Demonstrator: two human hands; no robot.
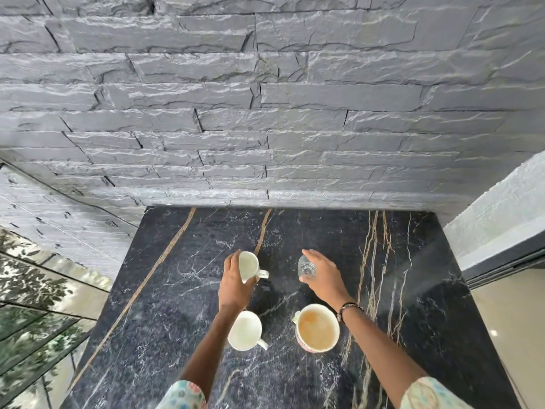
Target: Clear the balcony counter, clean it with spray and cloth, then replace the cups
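Both hands work the black veined marble counter [182,290]: the left hand [234,283] grips a small white ceramic mug [249,265], tilted, while the right hand [323,276] closes on a clear drinking glass [306,267]. Nearer the person stand a second white mug [244,330] and a wide patterned cup [317,327] stained inside. No spray or cloth shows, so whether this is clearing or replacing cannot be told.
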